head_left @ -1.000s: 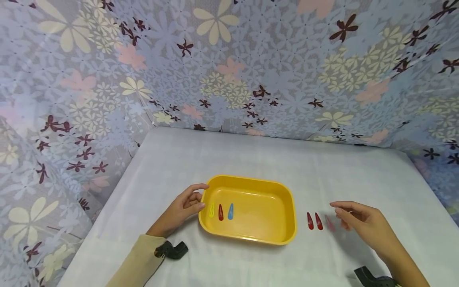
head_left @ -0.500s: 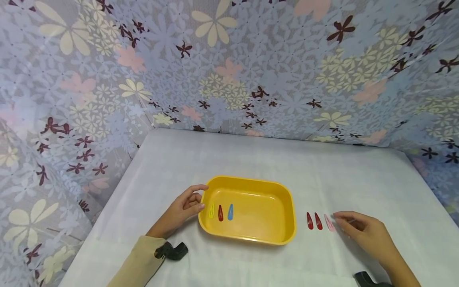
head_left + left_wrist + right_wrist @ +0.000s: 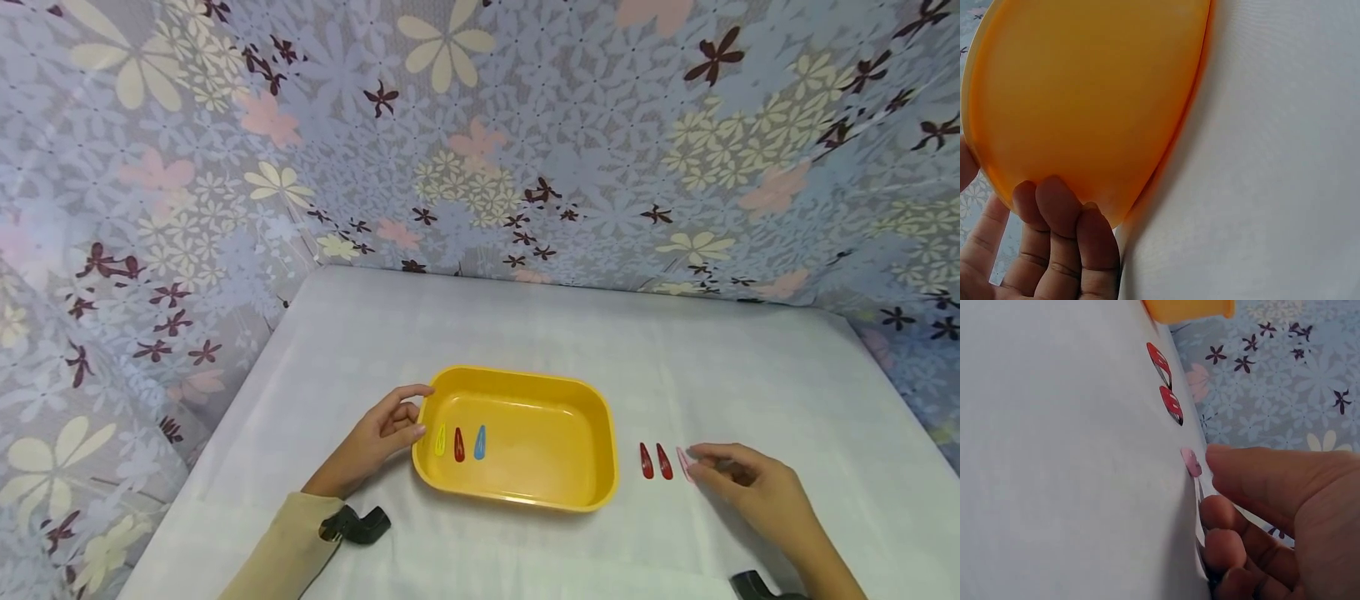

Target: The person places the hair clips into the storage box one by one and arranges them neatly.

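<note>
A yellow tray point(image 3: 517, 496) sits on the white cloth, holding a yellow hair clip point(image 3: 440, 440), a red hair clip point(image 3: 459, 445) and a blue hair clip point(image 3: 480, 442) in a row. My left hand point(image 3: 386, 433) holds the tray's left end; in the left wrist view several fingers point(image 3: 1063, 209) rest against its outer wall. To the tray's right lie two red hair clips point(image 3: 647, 461) and a pink hair clip point(image 3: 683, 463). My right hand point(image 3: 750, 492) is at the pink clip, thumb and forefinger apart at its right side. The right wrist view shows the thumb tip beside that clip point(image 3: 1191, 462).
White cloth point(image 3: 570, 333) covers the table, with flower-patterned fabric point(image 3: 480, 167) rising behind it and along both sides. Dark wrist mounts point(image 3: 356, 525) show by both forearms. The left forearm wears a beige sleeve point(image 3: 281, 546).
My right hand has come down and moved left to the pink hair clip, which it partly hid from view earlier. The left hand and tray keep their places.
</note>
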A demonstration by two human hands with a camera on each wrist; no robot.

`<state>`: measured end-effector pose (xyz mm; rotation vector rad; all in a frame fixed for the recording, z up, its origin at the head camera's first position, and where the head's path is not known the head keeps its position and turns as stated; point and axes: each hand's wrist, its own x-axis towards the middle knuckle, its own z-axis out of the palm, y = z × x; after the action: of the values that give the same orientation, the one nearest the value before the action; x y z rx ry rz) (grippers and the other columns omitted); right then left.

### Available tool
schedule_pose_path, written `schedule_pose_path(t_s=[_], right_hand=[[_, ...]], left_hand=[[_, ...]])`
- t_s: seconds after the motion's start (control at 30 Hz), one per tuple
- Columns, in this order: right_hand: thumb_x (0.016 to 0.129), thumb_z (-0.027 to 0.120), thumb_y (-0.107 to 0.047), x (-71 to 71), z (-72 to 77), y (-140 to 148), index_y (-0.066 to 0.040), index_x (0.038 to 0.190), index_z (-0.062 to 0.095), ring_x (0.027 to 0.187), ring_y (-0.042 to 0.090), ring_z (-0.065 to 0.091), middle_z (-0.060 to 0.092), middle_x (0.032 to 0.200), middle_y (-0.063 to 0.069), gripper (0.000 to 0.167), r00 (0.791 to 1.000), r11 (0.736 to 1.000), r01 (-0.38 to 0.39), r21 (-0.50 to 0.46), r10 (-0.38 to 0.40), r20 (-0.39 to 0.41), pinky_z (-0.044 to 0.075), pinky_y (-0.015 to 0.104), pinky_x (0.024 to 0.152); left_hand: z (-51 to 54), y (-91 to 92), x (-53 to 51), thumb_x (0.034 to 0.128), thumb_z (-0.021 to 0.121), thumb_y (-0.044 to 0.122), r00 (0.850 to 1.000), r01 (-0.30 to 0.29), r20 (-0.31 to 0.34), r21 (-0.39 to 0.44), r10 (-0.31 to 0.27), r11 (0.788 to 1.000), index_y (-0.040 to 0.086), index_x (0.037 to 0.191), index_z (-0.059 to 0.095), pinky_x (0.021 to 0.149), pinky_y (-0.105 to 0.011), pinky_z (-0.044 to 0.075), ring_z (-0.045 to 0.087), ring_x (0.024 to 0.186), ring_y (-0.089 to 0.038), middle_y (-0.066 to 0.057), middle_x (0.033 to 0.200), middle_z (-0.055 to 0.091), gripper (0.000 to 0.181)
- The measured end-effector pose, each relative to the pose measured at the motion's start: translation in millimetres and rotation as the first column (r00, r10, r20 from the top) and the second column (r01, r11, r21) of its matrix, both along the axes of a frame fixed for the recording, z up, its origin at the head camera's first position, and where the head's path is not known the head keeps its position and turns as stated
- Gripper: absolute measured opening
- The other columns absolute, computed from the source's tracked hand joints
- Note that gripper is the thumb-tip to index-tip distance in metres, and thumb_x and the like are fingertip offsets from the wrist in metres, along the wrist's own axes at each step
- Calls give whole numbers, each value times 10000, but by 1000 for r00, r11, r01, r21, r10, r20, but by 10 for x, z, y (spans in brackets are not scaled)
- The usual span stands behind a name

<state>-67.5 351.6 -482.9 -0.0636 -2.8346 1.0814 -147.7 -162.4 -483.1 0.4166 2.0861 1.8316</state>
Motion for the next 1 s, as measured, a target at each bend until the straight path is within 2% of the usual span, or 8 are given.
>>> schedule_pose_path(t_s=[0.23, 0.43, 0.8, 1.0], right_hand=[[864, 845, -250, 27, -48, -32, -230, 1080, 786, 645, 82, 550, 669, 873, -76, 225, 994, 999, -38, 37, 41, -99, 425, 212, 540], [828, 863, -146, -8, -47, -95, -214, 1078, 787, 593, 60, 500, 633, 847, -108, 270, 983, 992, -56, 110, 74, -169, 393, 203, 513], [811, 835, -71, -22, -15, -214, -191, 1071, 791, 609, 0, 459, 596, 791, -149, 289, 977, 963, -59, 263, 110, -185, 385, 224, 532], [826, 820, -73, -26, -7, -243, -202, 1064, 795, 625, 9, 459, 601, 781, -131, 272, 982, 968, -43, 249, 87, -170, 380, 215, 551]], left_hand=[[-22, 12, -2, 1005, 664, 138, 1000, 12, 10, 3, -12, 1000, 183, 1479, 462, 838, -247, 542, 589, 921, -260, -170, 1099, 564, 518], [-17, -1, -8, 1005, 660, 126, 1000, 17, -4, 9, -17, 1000, 163, 1479, 460, 834, -245, 544, 595, 913, -258, -174, 1088, 563, 516], [-19, -11, 7, 1005, 656, 117, 1000, 9, 5, 6, -9, 1000, 150, 1477, 455, 835, -245, 547, 599, 908, -243, -173, 1085, 562, 514], [-9, -21, -1, 1008, 649, 111, 1000, 18, 4, 11, -18, 1000, 151, 1480, 452, 838, -248, 543, 594, 910, -244, -181, 1089, 561, 513]])
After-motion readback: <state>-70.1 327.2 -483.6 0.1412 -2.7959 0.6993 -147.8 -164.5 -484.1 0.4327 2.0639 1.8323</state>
